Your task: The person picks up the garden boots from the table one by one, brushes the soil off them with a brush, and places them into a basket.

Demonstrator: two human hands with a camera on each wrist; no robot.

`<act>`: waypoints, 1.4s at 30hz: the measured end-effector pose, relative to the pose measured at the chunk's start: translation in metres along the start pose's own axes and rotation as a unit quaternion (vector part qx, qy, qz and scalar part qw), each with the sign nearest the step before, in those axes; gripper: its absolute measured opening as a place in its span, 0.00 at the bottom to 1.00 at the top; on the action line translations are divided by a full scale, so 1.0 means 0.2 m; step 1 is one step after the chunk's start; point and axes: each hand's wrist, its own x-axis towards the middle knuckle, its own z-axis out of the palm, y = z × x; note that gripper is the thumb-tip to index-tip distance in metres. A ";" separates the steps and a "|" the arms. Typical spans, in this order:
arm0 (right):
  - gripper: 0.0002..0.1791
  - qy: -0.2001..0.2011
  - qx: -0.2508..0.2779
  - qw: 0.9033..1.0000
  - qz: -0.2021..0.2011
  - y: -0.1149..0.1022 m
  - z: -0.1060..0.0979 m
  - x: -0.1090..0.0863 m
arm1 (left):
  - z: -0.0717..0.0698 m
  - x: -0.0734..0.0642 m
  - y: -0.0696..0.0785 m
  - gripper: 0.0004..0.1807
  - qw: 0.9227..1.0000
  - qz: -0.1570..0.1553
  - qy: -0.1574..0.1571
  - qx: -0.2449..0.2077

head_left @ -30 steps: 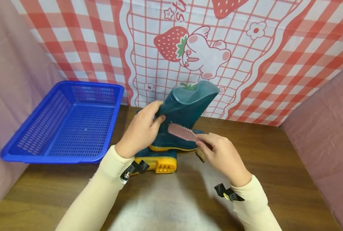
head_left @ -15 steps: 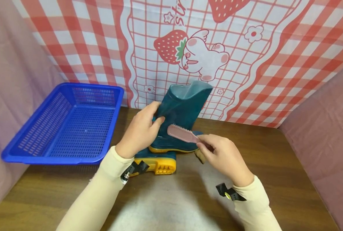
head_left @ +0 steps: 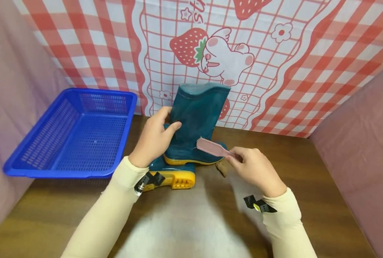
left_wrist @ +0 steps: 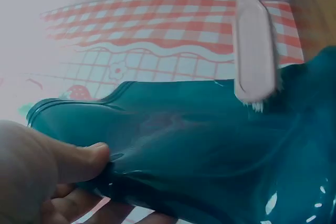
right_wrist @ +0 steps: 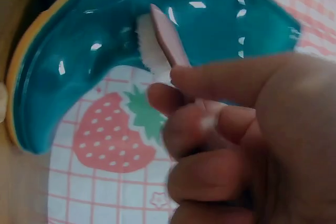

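Steadying the tall teal rubber boot [head_left: 196, 114] near the back edge of the brown wood-grain table [head_left: 301, 172], presumably against brushing, the left hand's [head_left: 153, 138] fingers pinch its shaft while the right hand's [head_left: 256, 168] pinch the flat pink bristle brush [head_left: 211, 147] by its handle.

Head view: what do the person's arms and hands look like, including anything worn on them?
The left hand and right hand are bare, with no gloves. The left sleeve and right sleeve are plain cream and end in cuffs at the wrists. An angular left black fitting has a silvery part; the right black fitting has a yellow-green part.
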 end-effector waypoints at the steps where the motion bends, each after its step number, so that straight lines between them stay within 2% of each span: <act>1: 0.06 0.010 0.000 1.000 0.002 0.00 -0.02 0.00 | 0.00 0.01 -0.01 0.16 1.000 0.001 0.012 -0.007; 5: 0.13 0.080 0.009 0.997 -0.010 -0.02 -0.06 -0.01 | 0.02 0.01 -0.03 0.13 0.998 0.001 0.057 -0.034; 8: 0.14 0.126 0.013 0.992 -0.023 -0.04 -0.08 -0.02 | 0.04 0.01 -0.04 0.10 0.995 0.003 0.087 -0.044; 12: 0.12 0.164 0.008 0.986 -0.007 -0.06 -0.11 -0.04 | 0.04 0.01 -0.01 0.09 0.991 0.009 0.132 -0.036; 17: 0.14 0.201 0.005 0.979 0.013 -0.10 -0.18 -0.10 | 0.01 0.03 0.04 0.10 0.983 0.038 0.178 -0.031; 21: 0.22 0.231 0.006 0.972 0.036 -0.12 -0.22 -0.12 | -0.05 0.05 0.07 0.10 0.975 0.047 0.212 -0.045; 24: 0.27 0.206 0.005 0.975 0.081 -0.11 -0.23 -0.13 | -0.10 0.05 0.08 0.12 0.970 0.037 0.234 -0.057; 27: 0.28 0.138 -0.008 0.983 0.120 -0.08 -0.23 -0.13 | -0.16 0.06 0.07 0.13 0.965 0.030 0.254 -0.058; 30: 0.25 0.080 -0.031 0.987 0.139 -0.02 -0.21 -0.10 | -0.23 0.07 0.06 0.12 0.960 0.025 0.275 -0.046; 35: 0.17 0.005 -0.050 0.985 0.164 0.09 -0.16 -0.06 | -0.35 0.08 0.04 0.11 0.949 0.019 0.315 -0.027; 38: 0.16 -0.026 -0.045 0.984 0.173 0.14 -0.14 -0.04 | -0.41 0.08 0.03 0.11 0.940 0.011 0.341 -0.025; 42: 0.16 -0.041 -0.038 0.983 0.177 0.19 -0.12 -0.02 | -0.49 0.09 0.01 0.08 0.925 -0.005 0.379 -0.039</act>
